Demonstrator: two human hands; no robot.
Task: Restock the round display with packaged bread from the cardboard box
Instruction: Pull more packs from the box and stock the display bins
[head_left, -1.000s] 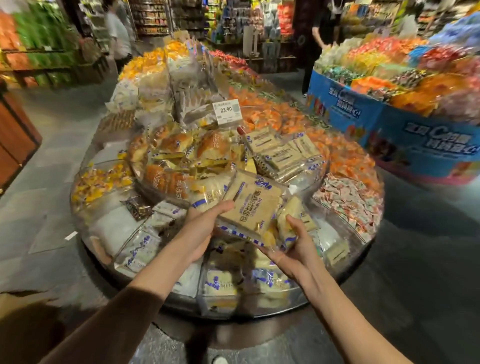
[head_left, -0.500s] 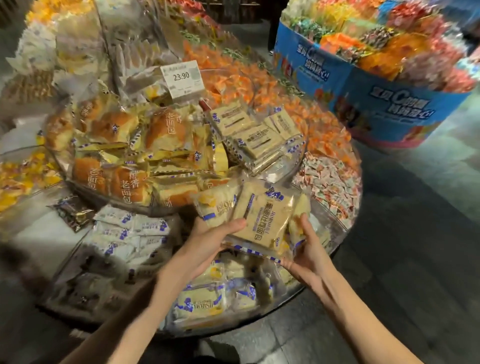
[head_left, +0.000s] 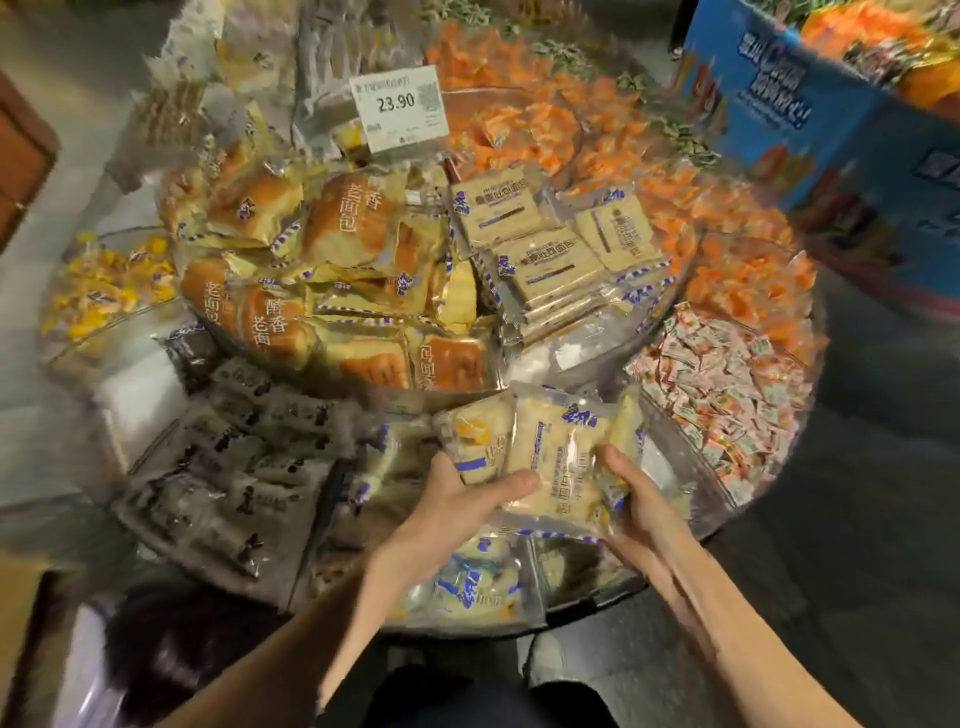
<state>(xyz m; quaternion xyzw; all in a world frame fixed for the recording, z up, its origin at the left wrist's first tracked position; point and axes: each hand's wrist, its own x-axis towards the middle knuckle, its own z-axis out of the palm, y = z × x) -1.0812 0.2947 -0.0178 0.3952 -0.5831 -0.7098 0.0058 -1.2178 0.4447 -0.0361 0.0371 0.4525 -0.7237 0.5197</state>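
Gripped on both sides by left hand (head_left: 447, 512) and right hand (head_left: 641, 501): bread packs (head_left: 556, 452), lowered since a moment ago, well below price tag (head_left: 397, 109), over round display (head_left: 587, 613) front bin; release likely next.

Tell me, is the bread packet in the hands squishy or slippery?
Probably squishy: the bread packet looks puffy and soft under the left hand. Likely slippery too: its clear film looks shiny, and the right hand grips the other side. Probably light: the hands hold several together.
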